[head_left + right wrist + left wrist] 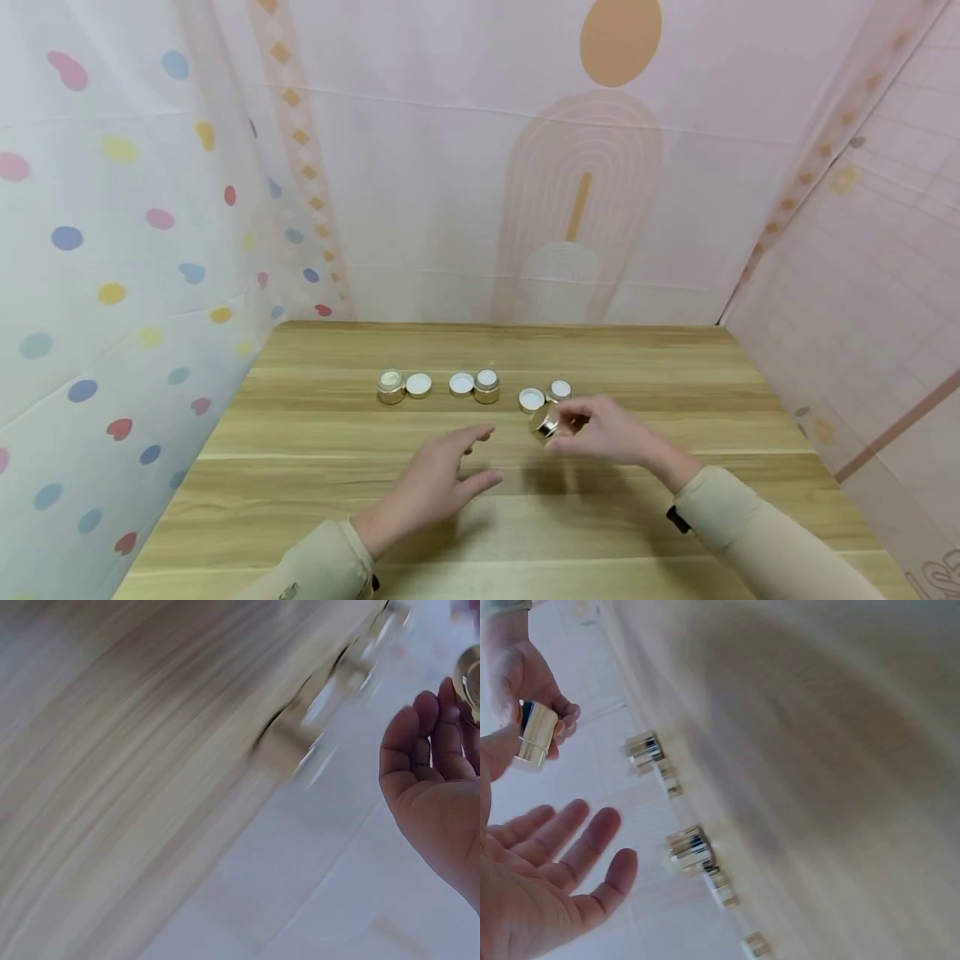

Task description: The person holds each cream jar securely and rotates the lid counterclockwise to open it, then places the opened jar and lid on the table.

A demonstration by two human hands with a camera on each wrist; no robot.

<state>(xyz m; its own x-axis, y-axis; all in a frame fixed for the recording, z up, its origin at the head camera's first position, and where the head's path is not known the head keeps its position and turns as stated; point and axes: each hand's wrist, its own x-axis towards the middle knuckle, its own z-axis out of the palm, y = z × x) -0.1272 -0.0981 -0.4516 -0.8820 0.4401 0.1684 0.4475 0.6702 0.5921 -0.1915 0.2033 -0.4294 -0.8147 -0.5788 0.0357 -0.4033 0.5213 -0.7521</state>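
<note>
My right hand [603, 429] holds a small shiny gold cosmetic jar [545, 422] above the table, thumb and fingers around it. In the left wrist view the same gold jar [538, 735] appears tilted, and its round base [469, 686] shows at the edge of the right wrist view. Empty, my left hand [438, 475] hovers to the left, its fingers spread and relaxed. Just behind the right hand stands an uncapped gold jar [559, 390] with a white top, beside an upturned lid [532, 401] with a white inside.
Farther left, another uncapped jar [487, 387] stands beside its upturned lid [461, 384]. At the left end, a jar of pale cream [391, 387] sits beside a lid [418, 385]. All are on a wooden table [315, 467] with patterned cloth [420, 208] around it.
</note>
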